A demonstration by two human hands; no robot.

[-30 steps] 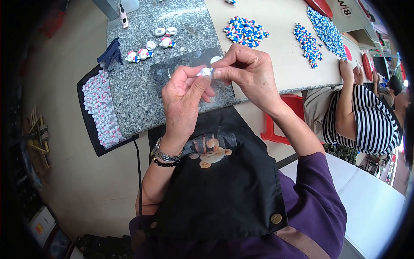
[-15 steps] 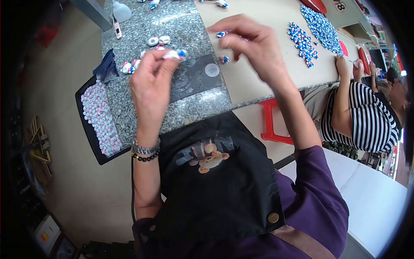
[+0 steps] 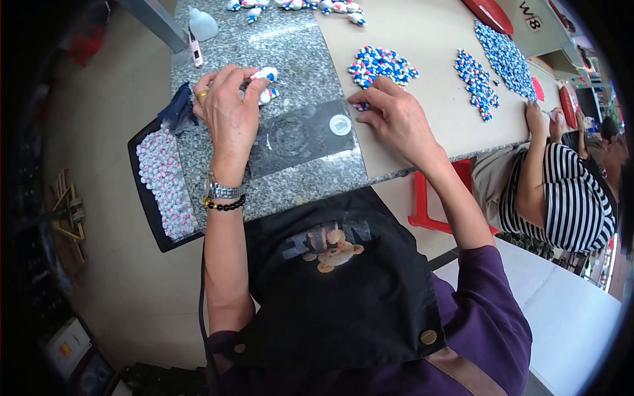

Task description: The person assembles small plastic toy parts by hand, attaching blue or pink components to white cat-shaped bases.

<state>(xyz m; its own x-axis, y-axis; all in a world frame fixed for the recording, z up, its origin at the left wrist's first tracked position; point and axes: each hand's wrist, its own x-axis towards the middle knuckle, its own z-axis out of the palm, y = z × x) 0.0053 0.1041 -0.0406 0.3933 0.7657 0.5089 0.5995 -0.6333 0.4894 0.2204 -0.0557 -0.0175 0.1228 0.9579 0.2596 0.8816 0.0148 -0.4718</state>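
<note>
The speckled tabletop carries a dark mat. Left of the mat, beyond the tabletop's edge, sits a black tray of small white-and-pink pieces; an elbow catching its rim could tip them out.

Above the mat's left end is the left hand, its grip half curled, thumb and forefinger at the upper of two white figures. I cannot tell whether it has firm hold. If those soft-looking figures are pressed together or knocked, parts might smear or come loose.

Past the mat's right end, the right hand has its grip a little parted around a small blue piece; contact is unclear. A hard pinch could dent it, a loose one drop it. The pile beyond might scatter if the knuckles brush it. On the mat's right end, a round lid could be nudged off by the wrist.
</note>
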